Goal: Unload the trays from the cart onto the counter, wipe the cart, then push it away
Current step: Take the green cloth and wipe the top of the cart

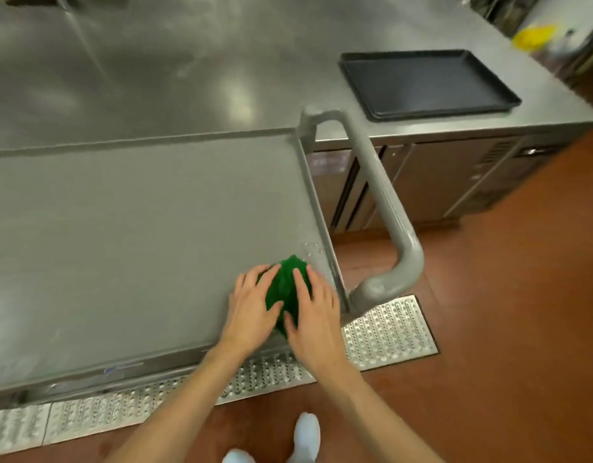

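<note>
The grey cart [138,228] stands against the steel counter [154,71], its top shelf bare. A bunched green cloth [285,285] lies on the shelf's near right corner, beside a few water drops. My left hand [251,305] presses on the cloth's left side and my right hand [316,310] on its right side, fingers spread over it. The cart's thick grey handle [385,208] curves out to the right of the shelf. A stack of dark trays [425,83] rests on the counter at the far right.
A perforated metal floor grate [388,329] runs under the cart's near edge on the red-brown floor [505,329]. Cabinet doors [438,182] sit below the counter at right. A yellow object [534,36] lies blurred at the counter's far right corner. My white shoes [306,436] show below.
</note>
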Available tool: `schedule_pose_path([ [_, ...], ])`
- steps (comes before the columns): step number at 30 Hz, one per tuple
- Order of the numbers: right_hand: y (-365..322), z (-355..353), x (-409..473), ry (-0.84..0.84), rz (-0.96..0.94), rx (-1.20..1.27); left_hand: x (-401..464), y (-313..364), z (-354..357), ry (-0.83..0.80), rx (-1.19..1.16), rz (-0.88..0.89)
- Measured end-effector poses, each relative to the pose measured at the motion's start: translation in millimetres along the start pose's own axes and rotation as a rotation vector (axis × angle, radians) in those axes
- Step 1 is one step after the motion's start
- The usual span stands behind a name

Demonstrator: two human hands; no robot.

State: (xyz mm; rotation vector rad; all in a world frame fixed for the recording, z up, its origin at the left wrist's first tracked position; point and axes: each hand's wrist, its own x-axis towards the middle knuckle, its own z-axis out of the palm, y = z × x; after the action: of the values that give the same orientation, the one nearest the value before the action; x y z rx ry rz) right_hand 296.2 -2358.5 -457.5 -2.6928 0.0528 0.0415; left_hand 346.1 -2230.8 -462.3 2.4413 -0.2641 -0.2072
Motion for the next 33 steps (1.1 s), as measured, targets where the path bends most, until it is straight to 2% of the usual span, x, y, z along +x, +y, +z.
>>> schedule_pose_path([
  [8,9,8,9,0.009,0.061,-0.016,21,-13,8,-0.015,-0.074,0.133],
  [18,4,13,23,0.155,0.165,-0.103,39,-11,9,-0.035,-0.12,0.204],
  [29,11,5,81,0.201,0.211,-0.023,103,6,2,-0.048,-0.118,0.214],
  [33,13,6,120,0.228,0.194,0.01,134,3,-3,0.003,-0.083,0.196],
])
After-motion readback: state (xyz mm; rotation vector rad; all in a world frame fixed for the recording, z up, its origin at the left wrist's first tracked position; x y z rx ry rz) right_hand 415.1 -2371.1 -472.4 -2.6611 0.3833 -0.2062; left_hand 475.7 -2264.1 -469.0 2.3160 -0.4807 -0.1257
